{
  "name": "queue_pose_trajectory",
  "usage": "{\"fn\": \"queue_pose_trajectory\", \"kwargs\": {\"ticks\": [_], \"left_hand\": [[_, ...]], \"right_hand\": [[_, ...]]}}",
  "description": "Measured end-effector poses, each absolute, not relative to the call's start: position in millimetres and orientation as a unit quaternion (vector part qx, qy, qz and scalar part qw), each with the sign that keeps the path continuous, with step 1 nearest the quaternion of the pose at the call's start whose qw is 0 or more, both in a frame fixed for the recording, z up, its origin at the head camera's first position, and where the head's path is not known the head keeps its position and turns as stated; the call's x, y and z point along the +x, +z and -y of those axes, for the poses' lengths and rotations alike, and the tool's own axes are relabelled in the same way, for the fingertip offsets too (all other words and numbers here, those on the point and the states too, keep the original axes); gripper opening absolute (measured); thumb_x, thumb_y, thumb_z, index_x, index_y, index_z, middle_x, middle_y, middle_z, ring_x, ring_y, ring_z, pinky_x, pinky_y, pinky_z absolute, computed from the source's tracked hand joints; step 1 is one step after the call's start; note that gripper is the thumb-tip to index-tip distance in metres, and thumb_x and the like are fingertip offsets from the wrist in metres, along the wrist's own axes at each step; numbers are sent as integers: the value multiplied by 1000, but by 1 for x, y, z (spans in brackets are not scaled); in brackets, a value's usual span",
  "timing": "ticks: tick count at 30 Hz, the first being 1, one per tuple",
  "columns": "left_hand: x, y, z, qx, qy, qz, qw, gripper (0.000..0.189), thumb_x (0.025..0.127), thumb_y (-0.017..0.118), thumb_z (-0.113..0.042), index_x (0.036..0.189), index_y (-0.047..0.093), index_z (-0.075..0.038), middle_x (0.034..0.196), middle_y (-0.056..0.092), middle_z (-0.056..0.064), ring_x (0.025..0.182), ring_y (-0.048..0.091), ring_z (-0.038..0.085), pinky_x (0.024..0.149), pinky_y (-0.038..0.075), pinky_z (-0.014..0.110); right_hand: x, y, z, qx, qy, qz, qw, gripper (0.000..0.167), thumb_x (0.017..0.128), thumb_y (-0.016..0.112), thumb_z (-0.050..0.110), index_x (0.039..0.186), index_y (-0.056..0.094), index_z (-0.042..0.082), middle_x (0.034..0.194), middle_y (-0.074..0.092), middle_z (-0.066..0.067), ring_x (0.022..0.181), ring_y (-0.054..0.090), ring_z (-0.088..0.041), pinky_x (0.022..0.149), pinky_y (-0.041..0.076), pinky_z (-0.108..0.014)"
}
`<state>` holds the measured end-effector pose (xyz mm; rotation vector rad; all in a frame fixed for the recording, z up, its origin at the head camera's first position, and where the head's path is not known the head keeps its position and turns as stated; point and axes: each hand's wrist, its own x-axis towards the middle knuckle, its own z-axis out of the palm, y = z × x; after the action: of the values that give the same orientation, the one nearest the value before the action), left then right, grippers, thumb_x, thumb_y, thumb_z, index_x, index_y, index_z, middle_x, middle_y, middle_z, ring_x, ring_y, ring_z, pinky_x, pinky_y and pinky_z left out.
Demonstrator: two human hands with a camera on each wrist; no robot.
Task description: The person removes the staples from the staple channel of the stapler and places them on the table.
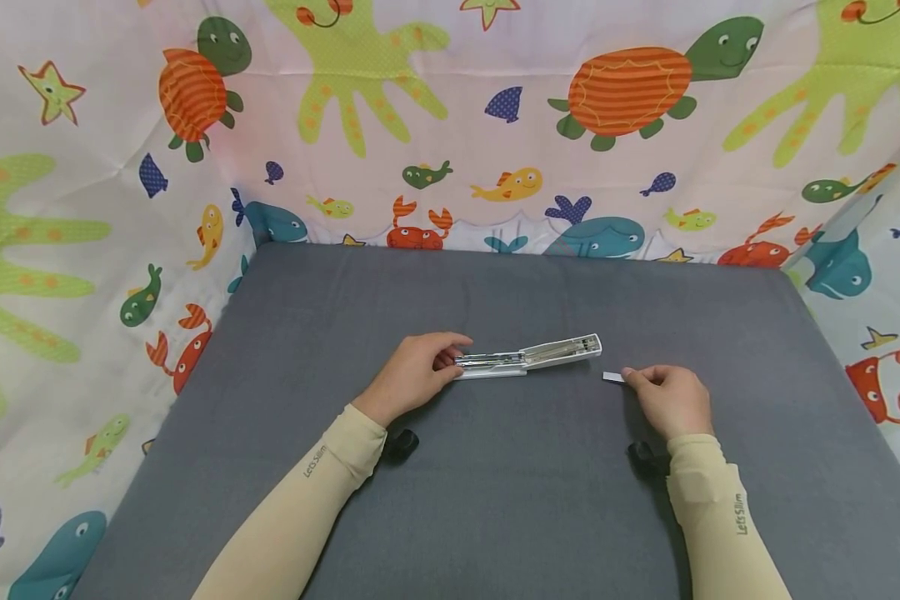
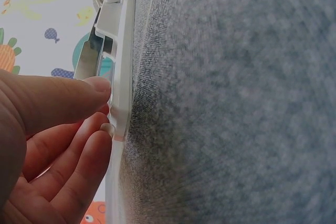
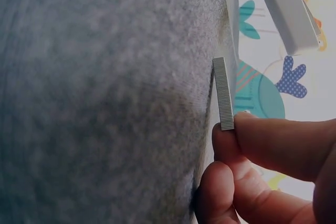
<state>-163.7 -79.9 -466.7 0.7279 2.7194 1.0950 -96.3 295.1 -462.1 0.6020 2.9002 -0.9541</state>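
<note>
A white stapler [image 1: 491, 372] lies on the grey cloth, swung wide so its top arm [image 1: 562, 352] tilts up to the right and its metal magazine shows. My left hand [image 1: 417, 373] holds the base's left end; in the left wrist view the thumb and fingertips pinch the edge of the white base [image 2: 124, 66]. Right of the stapler, my right hand [image 1: 671, 402] pinches a short strip of staples [image 1: 612, 377] between thumb and index finger. The ridged strip [image 3: 223, 95] sticks out past the fingertips, close over the cloth and apart from the stapler.
Grey cloth [image 1: 495, 500] covers the table under both hands. A white curtain with printed sea animals [image 1: 450, 192] rises along the back and both sides. Dark straps or camera mounts [image 1: 401, 447] sit at the wrists, below the beige sleeves.
</note>
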Motion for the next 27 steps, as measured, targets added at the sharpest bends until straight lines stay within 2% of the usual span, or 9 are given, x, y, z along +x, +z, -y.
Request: {"fn": "queue_pose_trajectory", "kwargs": {"ticks": [11, 20, 27], "left_hand": [[-164, -467, 79, 242, 364, -897, 59, 42, 99, 80, -12, 141, 72, -16, 116, 77, 3, 96, 69, 12, 88, 62, 34], [-164, -467, 79, 246, 361, -897, 63, 42, 100, 79, -13, 141, 72, -16, 117, 77, 4, 97, 70, 13, 89, 62, 34], [-164, -465, 80, 244, 364, -896, 68, 43, 100, 79, -12, 142, 71, -15, 118, 77, 5, 98, 70, 14, 90, 62, 34]], "right_hand": [[-95, -461, -296, 195, -301, -933, 13, 44, 105, 68, 43, 107, 82, 1, 102, 77, -18, 90, 61, -30, 70, 41, -35], [-93, -456, -299, 222, -291, -930, 24, 53, 105, 63, 54, 107, 78, 3, 97, 72, -13, 90, 59, -30, 69, 39, -36], [-93, -454, -300, 214, -295, -931, 23, 53, 105, 63, 54, 108, 76, 3, 95, 71, -12, 90, 58, -29, 68, 40, -36]]}}
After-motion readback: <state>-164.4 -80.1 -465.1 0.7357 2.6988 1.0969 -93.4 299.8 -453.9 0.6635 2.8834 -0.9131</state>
